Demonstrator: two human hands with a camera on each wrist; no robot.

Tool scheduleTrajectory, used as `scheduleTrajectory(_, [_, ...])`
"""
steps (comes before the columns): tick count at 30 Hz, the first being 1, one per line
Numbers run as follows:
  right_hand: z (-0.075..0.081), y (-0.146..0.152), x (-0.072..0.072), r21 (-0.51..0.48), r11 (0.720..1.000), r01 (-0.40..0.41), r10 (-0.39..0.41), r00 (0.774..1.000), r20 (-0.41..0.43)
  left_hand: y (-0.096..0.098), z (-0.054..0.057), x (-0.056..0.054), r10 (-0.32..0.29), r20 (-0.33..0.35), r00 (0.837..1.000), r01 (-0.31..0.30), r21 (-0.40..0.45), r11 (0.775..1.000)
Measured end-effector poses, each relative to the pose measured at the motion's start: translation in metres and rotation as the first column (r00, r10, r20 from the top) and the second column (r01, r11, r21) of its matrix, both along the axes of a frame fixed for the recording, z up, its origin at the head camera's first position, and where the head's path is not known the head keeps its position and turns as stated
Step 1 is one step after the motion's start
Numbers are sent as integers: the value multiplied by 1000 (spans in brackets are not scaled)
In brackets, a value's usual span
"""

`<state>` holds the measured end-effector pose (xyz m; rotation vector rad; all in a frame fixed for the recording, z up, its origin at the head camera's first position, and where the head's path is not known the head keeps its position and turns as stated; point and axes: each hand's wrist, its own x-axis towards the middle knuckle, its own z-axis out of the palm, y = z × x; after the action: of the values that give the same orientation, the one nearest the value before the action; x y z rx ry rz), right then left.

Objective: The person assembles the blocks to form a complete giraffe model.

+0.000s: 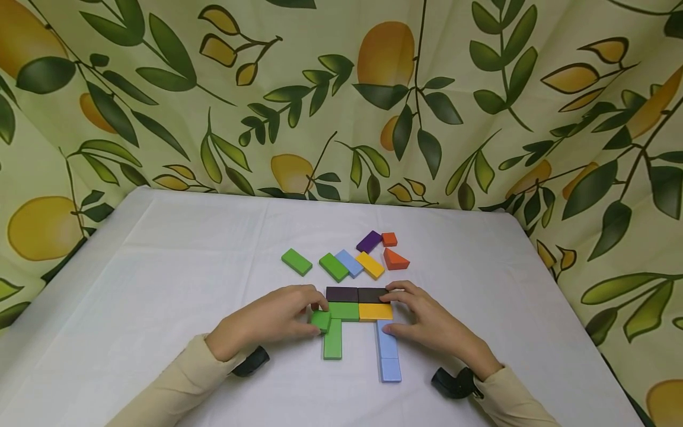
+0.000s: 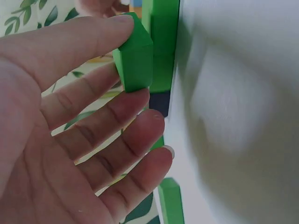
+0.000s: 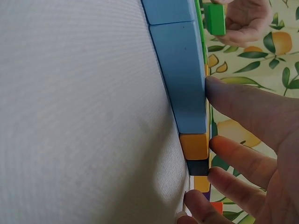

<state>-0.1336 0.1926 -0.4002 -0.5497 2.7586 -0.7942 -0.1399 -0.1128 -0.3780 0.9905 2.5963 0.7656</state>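
Observation:
My left hand (image 1: 269,314) pinches a small green block (image 1: 321,321) between thumb and fingers. In the left wrist view that block (image 2: 136,60) is lifted beside the flat arrangement of blocks. My right hand (image 1: 434,320) rests its fingertips on the arrangement's right side, touching a long light blue block (image 1: 386,339) and a dark block (image 1: 372,295). Another dark block (image 1: 341,294) lies to its left. Below these two sit a green block (image 1: 344,311) and a yellow block (image 1: 376,312). A green leg block (image 1: 333,341) extends downward at left, and a short light blue block (image 1: 391,370) ends the right leg.
Behind the arrangement lie loose blocks: a green one (image 1: 296,261), another green one (image 1: 334,267), a light blue one (image 1: 349,263), a yellow one (image 1: 370,265), a purple one (image 1: 369,241) and two orange-red pieces (image 1: 396,259). A white cloth (image 1: 187,255) covers the table; a patterned curtain (image 1: 331,118) hangs behind.

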Motion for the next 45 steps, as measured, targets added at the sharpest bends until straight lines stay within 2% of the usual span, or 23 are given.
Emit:
scheduleTrajectory(11, [-1, 1, 0, -5, 1000, -7, 7, 1000, -2, 8, -6, 5, -4, -28, 1000, 5, 37, 999])
scheduleTrajectory(18, [-3, 2, 0, -9, 1000, -16, 16, 1000, -1, 6, -1, 6, 5, -25, 1000, -6, -5, 1000])
scheduleTrajectory(27, [-1, 2, -1, -6, 1000, -14, 14, 1000, -2, 6, -2, 5, -38, -32, 999, 38, 0, 999])
scheduleTrajectory(36, [0, 2, -1, -7, 1000, -22, 22, 1000, -4, 5, -3, 5, -97, 14, 995, 97, 28, 995])
scheduleTrajectory(41, [0, 2, -1, -7, 1000, -19, 19, 1000, -1, 5, -1, 6, -105, 33, 994, 104, 38, 994])
scheduleTrajectory(45, [0, 2, -1, -11, 1000, -22, 22, 1000, -3, 6, 0, 6, -104, 87, 991, 103, 24, 994])
